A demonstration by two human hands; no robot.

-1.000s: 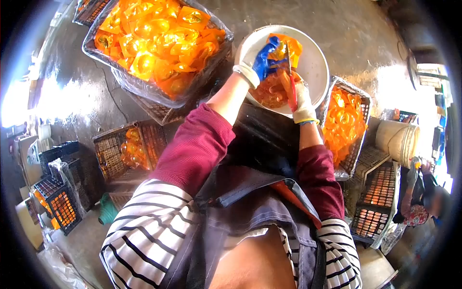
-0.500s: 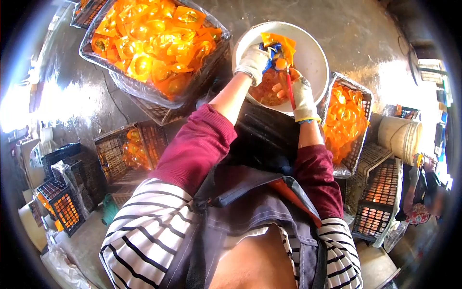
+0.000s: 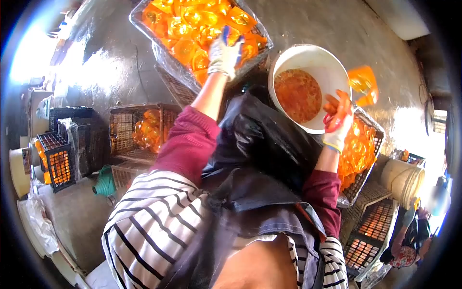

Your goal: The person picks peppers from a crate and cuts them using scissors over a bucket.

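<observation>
My left hand (image 3: 224,55), in a pale glove with blue fingertips, reaches over the large plastic-lined crate (image 3: 166,60). Its fingers are spread on or just above the shiny orange pieces (image 3: 185,50). To the right, my right hand (image 3: 339,118) is at the rim of the white bucket (image 3: 336,65), its glove stained orange. Part of a red handle (image 3: 328,118) shows in that palm; the blades cannot be made out. A blurred orange piece (image 3: 363,85) is in the air beyond its fingertips, apparently apart from them. Orange-red wet pulp (image 3: 297,95) lies in the bucket.
A second lined crate (image 3: 373,159) of orange pieces stands below my right hand. Brown crates (image 3: 115,130) and black crates (image 3: 60,168) are at the left. At the right are a beige bucket (image 3: 402,180), stacked crates (image 3: 368,236) and another person (image 3: 406,243).
My left hand has left the bucket and moved to the large crate. My right hand has moved right to the bucket's rim. The orange piece held over the bucket is no longer there; one is now outside it.
</observation>
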